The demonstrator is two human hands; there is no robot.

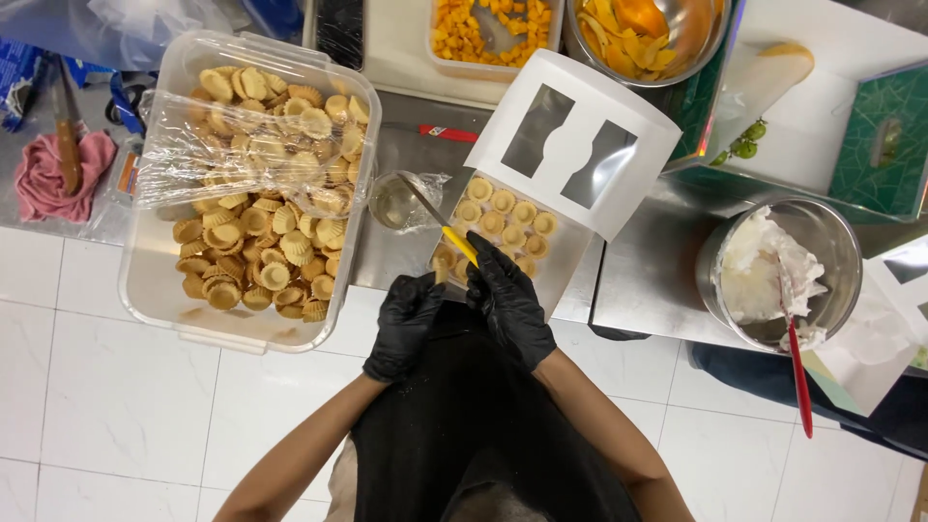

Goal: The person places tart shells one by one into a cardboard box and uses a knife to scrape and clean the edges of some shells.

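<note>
Both my hands wear black gloves. My right hand [507,302] grips a brush with a yellow handle [458,242]; its far end reaches into a small clear cup [394,201] on the steel counter. My left hand [406,319] pinches a small tart shell [442,268] close to the brush handle. Just beyond my hands lies an open white box [570,253] holding several small tart shells [503,217], its windowed lid [580,135] standing up behind.
A large clear tub [164,290] of tart shells, partly under cling film, sits at the left. A steel bowl [836,227] of white cream with a red spatula [798,367] is at the right. Diced and sliced orange fruit stand at the back. A pink cloth [39,179] lies far left.
</note>
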